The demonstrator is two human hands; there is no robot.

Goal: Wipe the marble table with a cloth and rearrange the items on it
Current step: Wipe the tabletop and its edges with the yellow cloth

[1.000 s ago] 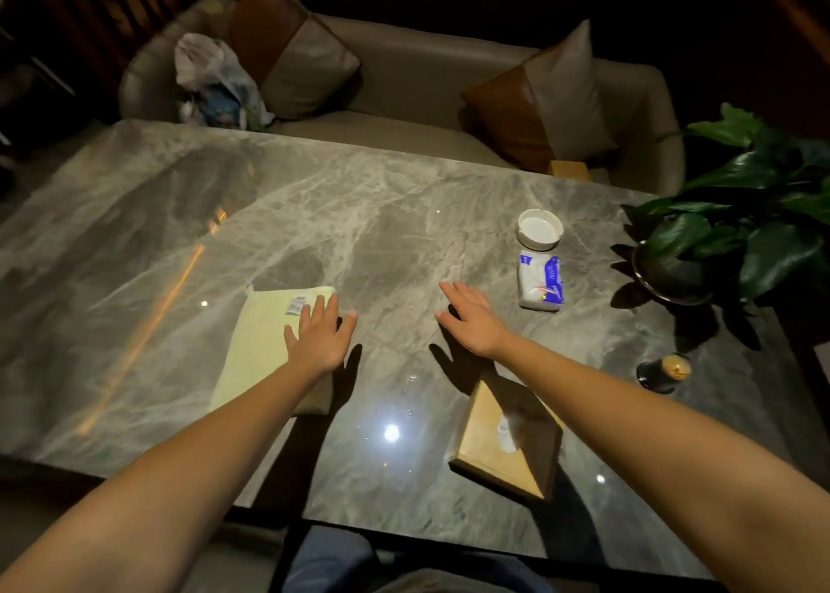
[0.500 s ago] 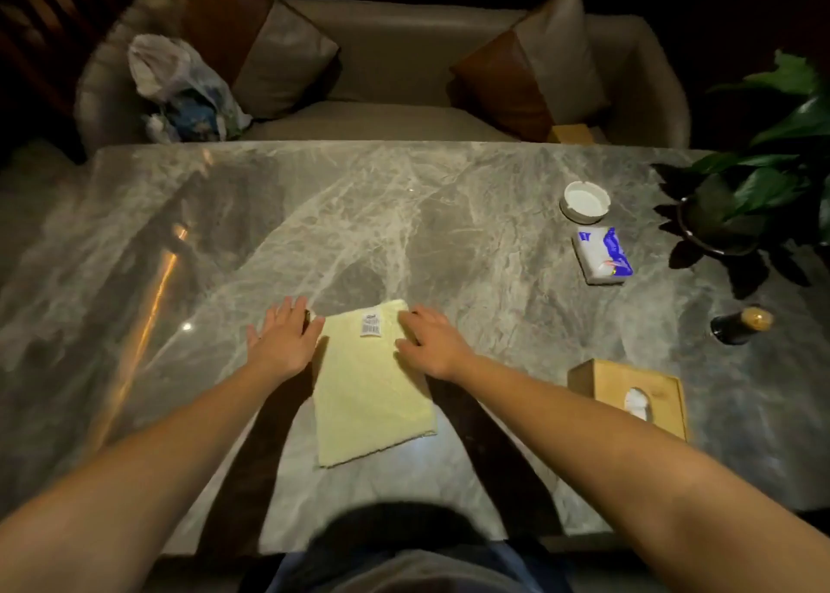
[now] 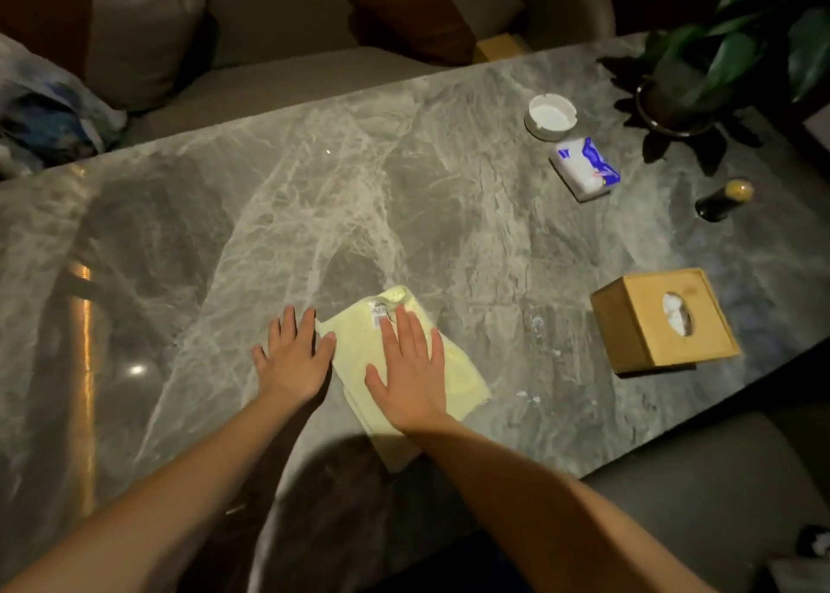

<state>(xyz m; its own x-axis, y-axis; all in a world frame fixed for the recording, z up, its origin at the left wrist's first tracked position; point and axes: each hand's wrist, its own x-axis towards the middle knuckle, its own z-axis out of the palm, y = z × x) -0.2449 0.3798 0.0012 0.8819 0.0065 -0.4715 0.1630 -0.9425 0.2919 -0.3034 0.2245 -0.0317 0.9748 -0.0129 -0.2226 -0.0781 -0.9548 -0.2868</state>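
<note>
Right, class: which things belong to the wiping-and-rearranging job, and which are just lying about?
Job: yellow cloth, marble table, ashtray, tissue pack, wooden tissue box, potted plant, small dark container.
Lying about: sofa cushions, plastic bag.

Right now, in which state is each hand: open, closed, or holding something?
Left hand: open, palm flat on the marble table beside the yellow cloth.
Right hand: open, fingers straight, pressing flat on the yellow cloth.
</note>
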